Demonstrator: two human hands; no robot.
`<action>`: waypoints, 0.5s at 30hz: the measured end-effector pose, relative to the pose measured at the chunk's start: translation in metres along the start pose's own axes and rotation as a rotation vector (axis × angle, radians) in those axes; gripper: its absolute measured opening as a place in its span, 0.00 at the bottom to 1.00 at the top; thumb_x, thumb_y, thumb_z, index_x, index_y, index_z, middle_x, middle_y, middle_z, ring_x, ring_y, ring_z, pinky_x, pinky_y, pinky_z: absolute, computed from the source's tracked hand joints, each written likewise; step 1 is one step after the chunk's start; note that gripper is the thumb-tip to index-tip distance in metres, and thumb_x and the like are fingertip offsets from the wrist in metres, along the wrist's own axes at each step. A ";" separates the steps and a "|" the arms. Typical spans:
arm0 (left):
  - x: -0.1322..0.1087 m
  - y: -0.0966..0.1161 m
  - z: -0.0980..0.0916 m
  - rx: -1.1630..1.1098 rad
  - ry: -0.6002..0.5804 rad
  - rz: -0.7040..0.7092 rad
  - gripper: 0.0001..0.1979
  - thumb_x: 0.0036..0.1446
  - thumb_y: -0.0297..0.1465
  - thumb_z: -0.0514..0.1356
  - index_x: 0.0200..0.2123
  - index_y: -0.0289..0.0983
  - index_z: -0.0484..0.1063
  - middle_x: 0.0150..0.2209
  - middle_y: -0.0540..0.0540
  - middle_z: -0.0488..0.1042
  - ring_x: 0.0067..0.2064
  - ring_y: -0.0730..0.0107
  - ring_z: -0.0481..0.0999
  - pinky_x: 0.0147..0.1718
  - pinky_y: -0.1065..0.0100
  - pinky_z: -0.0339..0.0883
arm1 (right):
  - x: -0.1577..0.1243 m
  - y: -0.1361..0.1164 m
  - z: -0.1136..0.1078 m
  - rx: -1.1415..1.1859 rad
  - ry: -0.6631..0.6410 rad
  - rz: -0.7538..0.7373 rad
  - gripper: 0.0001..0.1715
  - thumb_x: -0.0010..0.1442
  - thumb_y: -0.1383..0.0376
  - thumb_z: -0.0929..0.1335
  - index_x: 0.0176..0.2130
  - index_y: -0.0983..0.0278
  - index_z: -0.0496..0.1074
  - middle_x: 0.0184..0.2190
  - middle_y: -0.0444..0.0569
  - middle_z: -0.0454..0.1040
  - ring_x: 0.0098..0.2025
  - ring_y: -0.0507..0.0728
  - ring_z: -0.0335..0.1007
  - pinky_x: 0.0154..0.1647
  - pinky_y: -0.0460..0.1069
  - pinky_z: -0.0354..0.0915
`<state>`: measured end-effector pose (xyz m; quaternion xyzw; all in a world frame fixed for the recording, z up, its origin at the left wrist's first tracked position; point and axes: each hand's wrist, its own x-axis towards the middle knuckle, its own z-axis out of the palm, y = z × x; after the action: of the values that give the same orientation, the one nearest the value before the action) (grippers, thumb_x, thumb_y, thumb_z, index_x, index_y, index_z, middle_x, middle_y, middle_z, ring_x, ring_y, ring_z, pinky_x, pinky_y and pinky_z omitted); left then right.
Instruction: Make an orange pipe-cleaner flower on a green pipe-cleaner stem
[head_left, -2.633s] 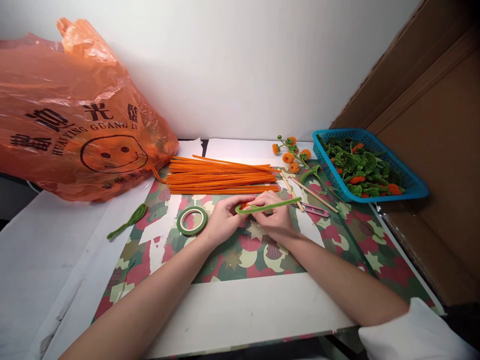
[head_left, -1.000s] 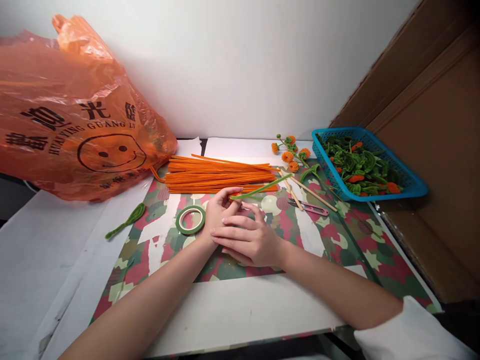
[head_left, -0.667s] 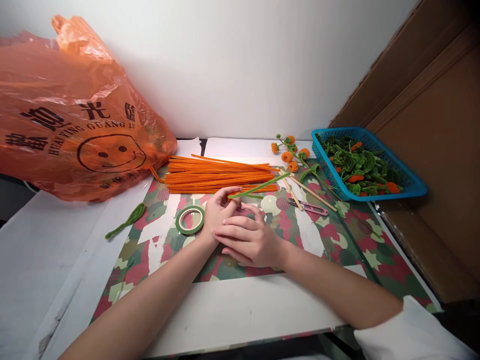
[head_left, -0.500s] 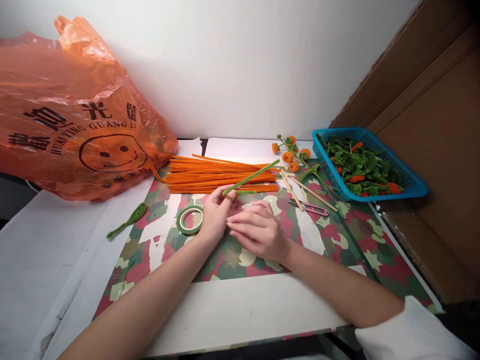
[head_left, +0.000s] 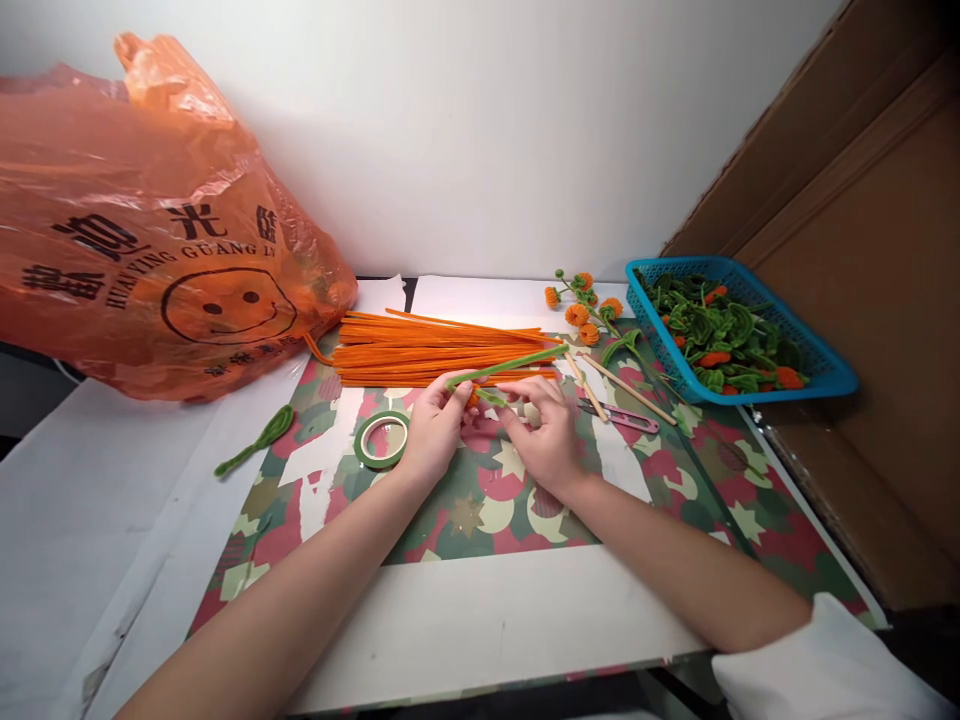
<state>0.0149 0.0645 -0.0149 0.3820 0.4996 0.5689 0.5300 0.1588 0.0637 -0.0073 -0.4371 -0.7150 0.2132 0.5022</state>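
My left hand [head_left: 435, 428] is closed on a green pipe cleaner [head_left: 517, 363]. One long end of it slants up to the right, above a shorter green end [head_left: 491, 398]. A small orange piece [head_left: 473, 398] shows at my left fingertips, mostly hidden by them. With thumb and fingers bent together, my right hand [head_left: 546, 435] pinches at the tip of the shorter end. Behind both hands lies a bundle of orange pipe cleaners [head_left: 427, 350]. A roll of green tape [head_left: 358, 440] rests beside my left wrist.
Right of my hands lie scissors [head_left: 634, 420] and wooden sticks [head_left: 630, 388]. Orange pipe-cleaner flowers [head_left: 577, 314] lie behind them. A blue basket [head_left: 825, 385] holds green and orange pieces. At left are a green leaf shape [head_left: 274, 428] and a large orange plastic bag [head_left: 150, 200].
My right hand has moved up and its fingers have come onto the short green end. The long green end has tipped slightly lower and further right.
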 end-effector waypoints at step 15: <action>-0.004 0.007 0.002 -0.035 -0.078 -0.040 0.23 0.45 0.38 0.68 0.43 0.35 0.69 0.49 0.38 0.75 0.44 0.62 0.77 0.37 0.67 0.73 | 0.000 0.002 -0.001 0.105 -0.051 -0.050 0.04 0.59 0.65 0.69 0.34 0.59 0.77 0.31 0.45 0.77 0.35 0.55 0.71 0.39 0.51 0.67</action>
<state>0.0161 0.0615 -0.0075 0.3846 0.4762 0.5515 0.5667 0.1602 0.0652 -0.0088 -0.3866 -0.7261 0.2492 0.5111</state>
